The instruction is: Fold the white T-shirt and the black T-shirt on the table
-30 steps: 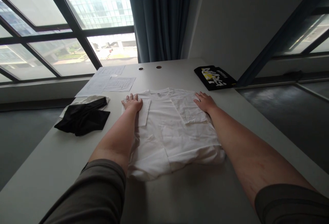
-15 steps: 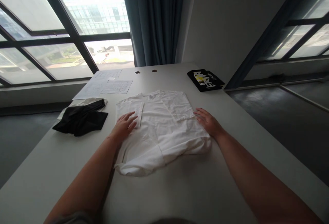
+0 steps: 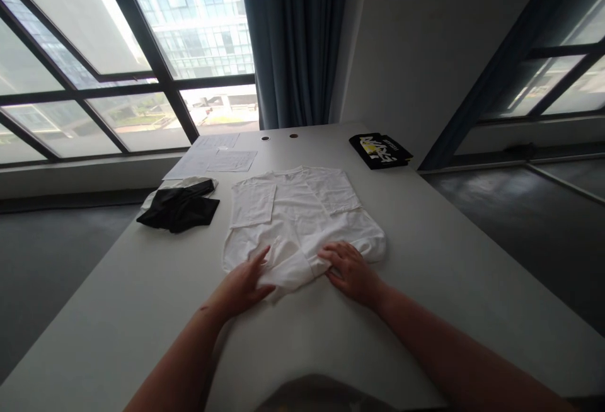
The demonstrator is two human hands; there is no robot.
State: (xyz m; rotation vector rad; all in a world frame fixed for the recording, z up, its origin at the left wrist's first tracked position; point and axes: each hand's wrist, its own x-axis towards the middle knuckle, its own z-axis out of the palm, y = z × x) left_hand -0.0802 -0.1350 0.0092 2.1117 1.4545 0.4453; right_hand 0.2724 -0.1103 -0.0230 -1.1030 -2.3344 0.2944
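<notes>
A white T-shirt (image 3: 293, 210) lies spread on the table, both sleeves laid inward over its body, its near edge bunched and creased. At the left part of that near edge is my left hand (image 3: 246, 285), thumb and fingers apart, touching the cloth without a visible pinch. My right hand (image 3: 350, 271) has its fingers curled over the near edge right of the middle, the thumb beneath, so it is closed on the fabric. The fingertips of the left hand are partly hidden by the folds.
Left of the shirt, a black folded garment (image 3: 179, 206) rests on a white cloth (image 3: 154, 196). Paper sheets (image 3: 231, 160) lie at the back left of the white table (image 3: 425, 273). A black printed item (image 3: 380, 151) sits at the back right edge, near the wall.
Both hands have moved from the shirt's sides down to its near edge and closer together. The right hand has taken hold of the near edge, which is now pushed farther away from me.
</notes>
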